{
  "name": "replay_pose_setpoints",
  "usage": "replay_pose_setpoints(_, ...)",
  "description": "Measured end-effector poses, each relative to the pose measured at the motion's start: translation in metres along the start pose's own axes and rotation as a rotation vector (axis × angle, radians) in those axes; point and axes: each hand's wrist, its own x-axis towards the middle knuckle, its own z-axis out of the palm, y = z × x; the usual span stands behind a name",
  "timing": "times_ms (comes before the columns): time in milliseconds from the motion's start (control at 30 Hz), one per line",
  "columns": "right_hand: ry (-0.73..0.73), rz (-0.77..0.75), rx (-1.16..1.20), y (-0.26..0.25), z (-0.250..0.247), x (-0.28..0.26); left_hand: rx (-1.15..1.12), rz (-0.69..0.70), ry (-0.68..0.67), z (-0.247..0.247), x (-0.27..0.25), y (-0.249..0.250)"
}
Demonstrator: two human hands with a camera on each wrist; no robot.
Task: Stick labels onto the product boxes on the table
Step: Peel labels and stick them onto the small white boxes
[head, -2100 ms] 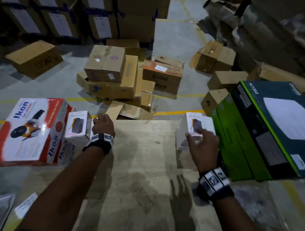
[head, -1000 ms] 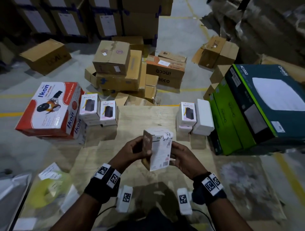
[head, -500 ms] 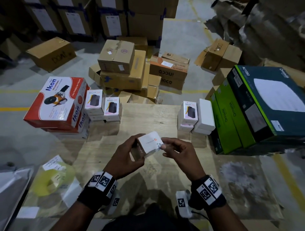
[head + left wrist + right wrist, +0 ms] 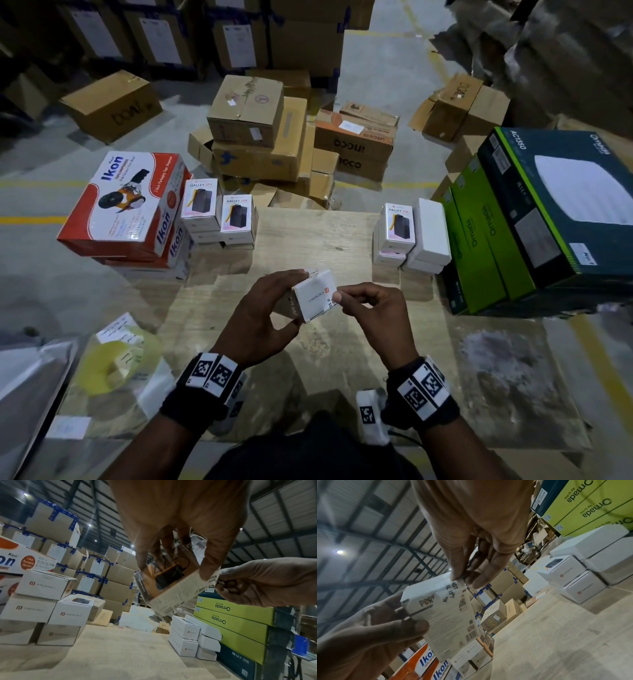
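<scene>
The small white product box [image 4: 313, 299] is held in the air above the wooden table [image 4: 308, 236]. The left hand [image 4: 263, 318] grasps it, thumb beneath and fingers on top. The right hand [image 4: 375, 313] pinches a printed label [image 4: 452, 592] at the box's right edge. Stacked white boxes [image 4: 409, 236] stand beyond the held box, to its right.

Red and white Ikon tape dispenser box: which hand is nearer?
Left. The left hand is nearer the red and white Ikon box; the right hand is farther right.
</scene>
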Motion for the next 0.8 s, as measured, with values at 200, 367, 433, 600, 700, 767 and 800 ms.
replay_pose_setpoints(200,-0.004,-0.124,-0.208,-0.001,-0.002,-0.001,-0.040,-0.087,0.017,-0.004,-0.002,0.001)
replay_pose_setpoints(367,-0.060,-0.247,-0.276,-0.005,-0.002,-0.003,-0.109,-0.161,0.001,-0.004,0.000,0.001)
replay_pose_setpoints(433,-0.089,-0.305,-0.301,-0.005,-0.004,-0.003,-0.200,-0.209,-0.025,-0.003,0.001,0.000)
replay_pose_setpoints(600,-0.098,-0.257,-0.230,-0.004,-0.008,-0.002,-0.466,-0.399,-0.111,0.001,0.000,-0.005)
replay_pose_setpoints(700,-0.119,-0.205,-0.150,-0.004,-0.008,0.000,-0.546,-0.497,-0.155,0.001,0.004,-0.010)
replay_pose_setpoints(767,-0.141,-0.180,-0.102,-0.004,-0.008,0.003,-0.558,-0.530,-0.144,0.001,0.007,-0.012)
replay_pose_setpoints(800,-0.151,-0.173,-0.090,-0.004,-0.007,0.003,-0.578,-0.547,-0.132,0.001,0.009,-0.014)
